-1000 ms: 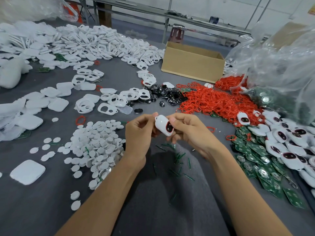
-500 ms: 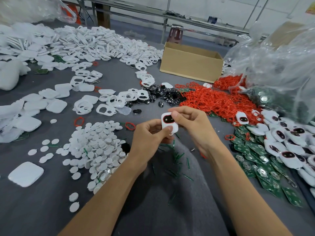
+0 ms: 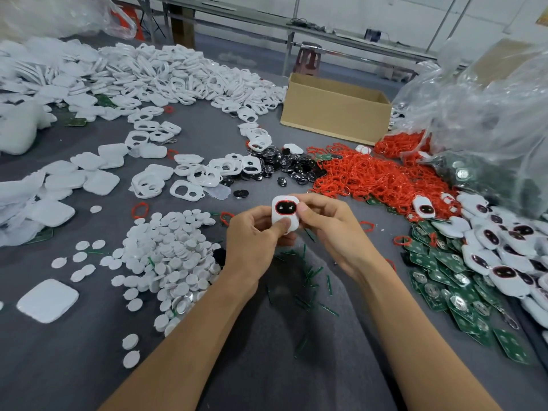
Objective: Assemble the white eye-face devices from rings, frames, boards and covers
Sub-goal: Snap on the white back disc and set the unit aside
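Both hands hold one white eye-face device upright at the centre, its black face with a red ring turned toward me. My left hand grips its lower edge, thumb pressed on the front. My right hand pinches its right side. A heap of red rings lies behind. White frames are piled at the back left, and white covers sit at the left. Green boards and finished devices lie at the right.
A pile of small white discs sits left of my hands. Black lens pieces lie behind the device. An open cardboard box stands at the back, and clear plastic bags bulge at the right. Green clipped strips litter the grey cloth.
The device has turned from side-on to facing me and risen a little. My left thumb has come onto its front; my right fingers have shifted to its side.
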